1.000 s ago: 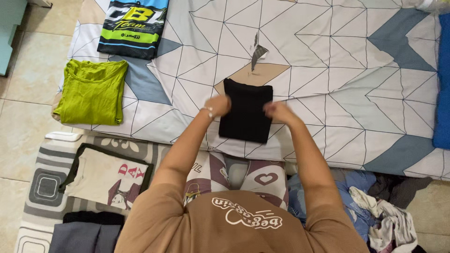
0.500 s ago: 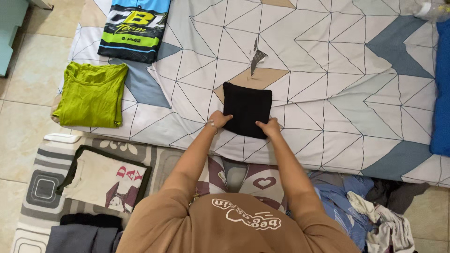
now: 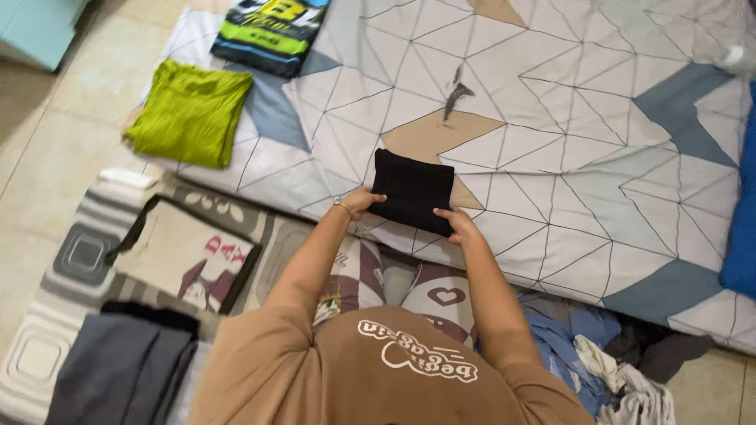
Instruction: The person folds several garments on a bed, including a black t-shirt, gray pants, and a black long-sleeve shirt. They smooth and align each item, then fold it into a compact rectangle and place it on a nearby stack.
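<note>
Folded black garment [image 3: 413, 190], small squarish packet, lies on the mattress [image 3: 598, 173] at its near edge, roughly mid-length, partly over a tan patch in the geometric sheet. Left hand [image 3: 361, 202] grips the packet's near-left corner, fingers curled onto the cloth. Right hand [image 3: 457, 224] pinches the near-right corner, thumb on top. Both hands grasping, not released.

Risks, as judgement: the grip is on two near corners only, so a lift could let the far layers sag and the fold open. The packet sits right at the mattress edge, so a loose pull toward the body could drag it off onto the lap. The sheet is slightly wrinkled here and could snag the cloth.

Around: a dark grey scrap [image 3: 457, 93] on the sheet beyond the packet, apart from it. Lime green folded top [image 3: 191, 112] at the mattress's far-left corner; printed sports jersey [image 3: 272, 31] just past it, cut off by the frame. On the patterned floor mat [image 3: 71, 260] to the left: a folded cream shirt with dark trim [image 3: 185, 256], then a grey and black folded stack [image 3: 122, 366] at the near corner. Unfolded clothes pile [image 3: 606, 362] on the floor to the right, below the mattress edge. Blue cloth [image 3: 744, 228] at the right edge. Nothing lies between the hands and the packet; the person's knees are just under the near edge.
</note>
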